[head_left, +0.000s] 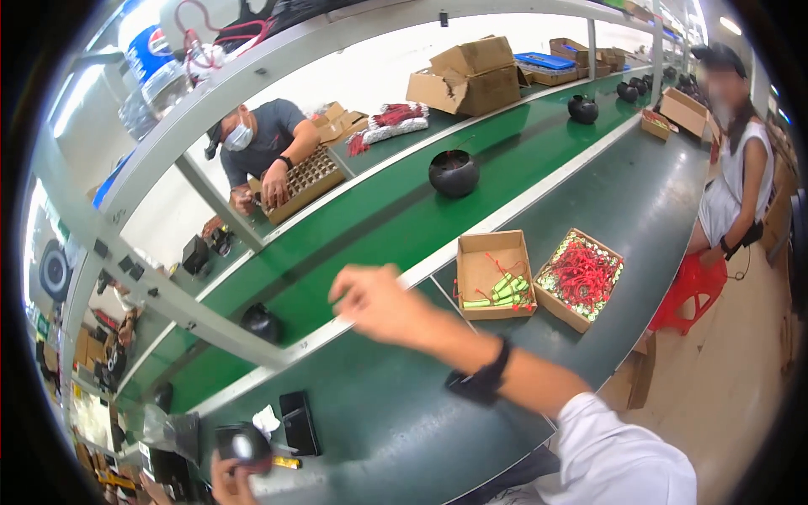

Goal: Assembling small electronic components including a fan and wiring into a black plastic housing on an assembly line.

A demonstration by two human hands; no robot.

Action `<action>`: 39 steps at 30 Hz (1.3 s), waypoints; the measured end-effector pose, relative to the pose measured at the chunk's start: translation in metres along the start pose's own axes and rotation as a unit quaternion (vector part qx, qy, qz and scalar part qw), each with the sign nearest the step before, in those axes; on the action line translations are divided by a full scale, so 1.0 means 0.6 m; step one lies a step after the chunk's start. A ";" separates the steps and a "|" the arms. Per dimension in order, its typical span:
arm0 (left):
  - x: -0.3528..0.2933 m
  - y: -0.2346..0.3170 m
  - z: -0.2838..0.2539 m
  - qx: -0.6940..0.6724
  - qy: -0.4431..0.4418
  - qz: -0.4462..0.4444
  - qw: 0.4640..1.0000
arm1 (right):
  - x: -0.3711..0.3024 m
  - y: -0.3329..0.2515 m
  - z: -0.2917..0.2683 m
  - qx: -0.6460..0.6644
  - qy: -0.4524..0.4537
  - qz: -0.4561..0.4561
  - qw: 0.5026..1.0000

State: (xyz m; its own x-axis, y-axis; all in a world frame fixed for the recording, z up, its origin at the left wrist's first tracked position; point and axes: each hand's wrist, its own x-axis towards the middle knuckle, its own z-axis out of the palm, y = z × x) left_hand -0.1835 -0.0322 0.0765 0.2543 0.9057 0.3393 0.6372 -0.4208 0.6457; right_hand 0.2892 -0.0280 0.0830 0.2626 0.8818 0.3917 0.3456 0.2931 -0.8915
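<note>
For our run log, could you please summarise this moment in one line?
Left hand: holding dark rounded shell | Right hand: blurred, above edge of green conveyor, nothing visibly held | Nearby: cardboard box with green cylinders

green belt [396, 223] runs diagonally through the view. beyond it, a masked worker [273, 139] bends over a partitioned carton [316, 177]. to the right of that carton lie red-and-white bundles [391, 124], then an open cardboard box [475, 80] and a blue tray [545, 61]. a pale frame [217, 200] stands along the belt. bottle [147, 50]: upper left. round fan [55, 271]: left rim. at right, a person [745, 168] sits on a red stool [690, 286].
</note>
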 end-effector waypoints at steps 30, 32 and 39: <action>0.012 0.163 0.387 -0.299 -0.283 0.112 0.905 | -0.165 -0.034 -0.072 0.245 0.000 0.061 0.968; 0.002 0.156 0.391 -0.357 -0.283 0.087 0.886 | -0.189 -0.019 -0.029 0.243 -0.037 0.060 0.967; -0.021 0.162 0.381 -0.266 -0.244 0.131 0.923 | -0.241 0.006 0.035 0.094 -0.035 -0.001 0.995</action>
State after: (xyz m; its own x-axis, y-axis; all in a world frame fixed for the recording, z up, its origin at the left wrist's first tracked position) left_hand 0.0415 -0.0725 -0.0215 0.7296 0.6303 0.2655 0.0930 -0.4760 0.8745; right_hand 0.2338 -0.1466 0.0184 0.1970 0.9025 0.3831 0.1705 0.3532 -0.9199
